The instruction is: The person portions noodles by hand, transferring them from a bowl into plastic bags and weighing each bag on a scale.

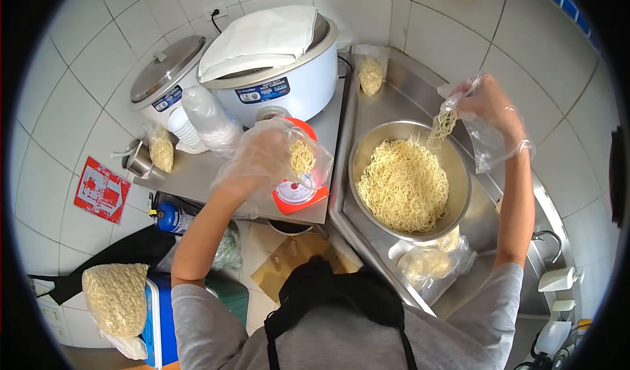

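My left hand (262,152), in a clear plastic glove, is closed on a clear plastic bag with a small bundle of noodles (302,157) in it. It hangs over the orange kitchen scale (303,201), partly hiding its top and dial. My right hand (487,107), also in a loose plastic glove, is closed on a small clump of noodles (443,127) that dangles at the far right rim of a steel bowl (461,202). A large heap of loose yellow noodles (405,185) fills much of that bowl, which stands in the sink area.
Two rice cookers (285,84) stand at the back left, the larger with a white cloth (262,40) on top. Stacked plastic cups (209,117) are before them. Bagged noodles lie beside a steel pot (138,158), at the sink's far corner (371,74) and below the bowl (426,265).
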Motion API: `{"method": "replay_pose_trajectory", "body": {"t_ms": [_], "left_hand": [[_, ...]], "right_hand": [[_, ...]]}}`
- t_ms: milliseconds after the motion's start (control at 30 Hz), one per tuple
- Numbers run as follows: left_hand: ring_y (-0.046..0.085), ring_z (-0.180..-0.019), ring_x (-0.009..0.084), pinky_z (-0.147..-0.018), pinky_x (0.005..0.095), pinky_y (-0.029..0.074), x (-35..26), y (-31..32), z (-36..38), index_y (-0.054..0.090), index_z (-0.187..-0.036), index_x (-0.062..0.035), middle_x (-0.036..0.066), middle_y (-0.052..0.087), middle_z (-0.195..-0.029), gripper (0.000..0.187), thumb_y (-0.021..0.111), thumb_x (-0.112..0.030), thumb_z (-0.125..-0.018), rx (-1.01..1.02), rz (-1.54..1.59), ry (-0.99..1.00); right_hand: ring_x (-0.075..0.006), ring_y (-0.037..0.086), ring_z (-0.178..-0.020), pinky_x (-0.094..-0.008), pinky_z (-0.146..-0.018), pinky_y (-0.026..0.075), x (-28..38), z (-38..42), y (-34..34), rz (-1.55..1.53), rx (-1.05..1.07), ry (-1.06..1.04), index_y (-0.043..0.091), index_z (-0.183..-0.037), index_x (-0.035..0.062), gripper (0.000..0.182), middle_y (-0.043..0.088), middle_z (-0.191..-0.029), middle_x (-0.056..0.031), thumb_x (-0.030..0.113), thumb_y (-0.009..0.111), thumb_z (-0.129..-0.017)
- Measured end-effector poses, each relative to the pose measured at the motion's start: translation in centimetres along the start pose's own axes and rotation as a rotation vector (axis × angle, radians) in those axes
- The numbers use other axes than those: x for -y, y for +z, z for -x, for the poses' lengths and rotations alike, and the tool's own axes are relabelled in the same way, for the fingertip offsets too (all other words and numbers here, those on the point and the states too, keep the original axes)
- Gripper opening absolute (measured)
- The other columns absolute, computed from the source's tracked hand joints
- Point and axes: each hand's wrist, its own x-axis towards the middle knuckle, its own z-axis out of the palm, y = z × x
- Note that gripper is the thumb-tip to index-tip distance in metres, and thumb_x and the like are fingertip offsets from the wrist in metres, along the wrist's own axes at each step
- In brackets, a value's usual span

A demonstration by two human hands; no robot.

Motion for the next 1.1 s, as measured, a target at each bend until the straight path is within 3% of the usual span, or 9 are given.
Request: {"method": "replay_pose_trajectory", "body": {"t_ms": [167, 300, 600, 700, 767, 867, 967, 1067, 1100], "left_hand": [[0.049, -0.105, 0.0344, -0.093, 0.0434, 0.039, 0.8, 0.6, 0.7, 0.055, -0.114, -0.0073, 0.018, 0.053, -0.113, 0.035, 0.050, -0.018, -0.081, -0.116, 0.370, -0.054], [0.058, -0.094, 0.0337, -0.086, 0.0404, 0.045, 2.0, 2.0, -0.2, 0.061, -0.098, -0.0021, 0.019, 0.061, -0.097, 0.024, 0.049, -0.009, -0.078, -0.309, 0.117, 0.042], [0.056, -0.098, 0.0386, -0.085, 0.0403, 0.046, 3.5, -3.6, -1.5, 0.060, -0.103, -0.0006, 0.024, 0.058, -0.106, 0.032, 0.052, -0.017, -0.077, 0.092, 0.307, -0.330], [0.059, -0.098, 0.0317, -0.084, 0.0353, 0.047, 6.5, -3.2, -2.4, 0.063, -0.100, -0.0014, 0.022, 0.060, -0.108, 0.032, 0.057, -0.020, -0.075, -0.029, 0.205, -0.307], [0.057, -0.104, 0.0315, -0.089, 0.0351, 0.045, 10.0, -2.1, -3.2, 0.057, -0.114, -0.0041, 0.019, 0.061, -0.104, 0.043, 0.058, -0.021, -0.075, -0.023, 0.488, -0.014], [0.056, -0.091, 0.0158, -0.082, 0.0282, 0.045, 10.7, -4.5, -2.8, 0.056, -0.113, -0.0002, 0.010, 0.061, -0.103, 0.048, 0.067, -0.018, -0.070, 0.080, 0.790, -0.051], [0.055, -0.092, 0.0149, -0.083, 0.0271, 0.044, 8.8, -8.0, -1.0, 0.051, -0.118, 0.0012, 0.009, 0.059, -0.106, 0.048, 0.065, -0.011, -0.074, 0.079, 0.599, -0.367], [0.055, -0.086, 0.0151, -0.076, 0.0263, 0.044, 11.4, -4.9, -0.8, 0.057, -0.109, 0.0051, 0.010, 0.061, -0.099, 0.044, 0.061, -0.015, -0.070, -0.121, 1.018, -0.218], [0.055, -0.086, 0.0151, -0.076, 0.0263, 0.044, 11.8, -4.3, -0.9, 0.057, -0.109, 0.0051, 0.010, 0.061, -0.099, 0.044, 0.061, -0.015, -0.070, -0.119, 1.020, -0.221]], "right_hand": [[-0.0110, 0.055, -0.062, -0.0270, -0.061, 0.046, 0.0, -0.1, -1.0, -0.045, -0.139, -0.022, 0.069, -0.083, 0.0006, 0.020, 0.065, -0.068, -0.0044, 0.009, 0.064, -0.066], [-0.0114, 0.058, -0.067, -0.0259, -0.067, 0.047, 0.8, -0.8, -2.3, -0.067, -0.184, -0.100, 0.068, -0.088, -0.0011, 0.022, 0.065, -0.072, -0.0048, 0.011, 0.062, -0.071], [-0.0103, 0.060, -0.071, -0.0235, -0.067, 0.047, 12.4, -1.6, -1.8, -0.230, -0.109, -0.406, 0.067, -0.090, -0.0016, 0.022, 0.065, -0.078, -0.0061, 0.014, 0.063, -0.075], [-0.0108, 0.060, -0.072, -0.0243, -0.066, 0.046, 15.8, -3.4, 0.2, -0.197, -0.095, -0.552, 0.067, -0.082, -0.0026, 0.020, 0.065, -0.079, -0.0078, 0.015, 0.064, -0.074], [-0.0145, 0.061, -0.071, -0.0278, -0.067, 0.047, 17.7, -4.3, 2.4, -0.190, -0.008, -0.637, 0.067, -0.083, -0.0026, 0.022, 0.066, -0.077, -0.0099, 0.016, 0.063, -0.072], [-0.0283, 0.064, -0.075, -0.0358, -0.071, 0.049, 19.9, -7.1, 7.7, -0.035, 0.071, -0.672, 0.065, -0.088, -0.0046, 0.026, 0.066, -0.080, -0.0174, 0.018, 0.061, -0.074], [-0.0222, 0.055, -0.060, -0.0321, -0.063, 0.047, 21.6, -6.5, 10.8, -0.071, -0.039, -0.799, 0.067, -0.082, 0.0007, 0.017, 0.064, -0.073, -0.0149, 0.010, 0.059, -0.070], [-0.0239, 0.056, -0.059, -0.0347, -0.063, 0.047, 20.0, -6.7, 11.7, 0.059, 0.083, -0.528, 0.066, -0.083, 0.0010, 0.016, 0.060, -0.067, -0.0158, 0.009, 0.058, -0.071], [-0.0234, 0.057, -0.059, -0.0352, -0.062, 0.047, 18.1, -6.1, 11.9, 0.132, 0.154, -0.648, 0.066, -0.081, 0.0012, 0.015, 0.060, -0.066, -0.0154, 0.012, 0.060, -0.074]]}}
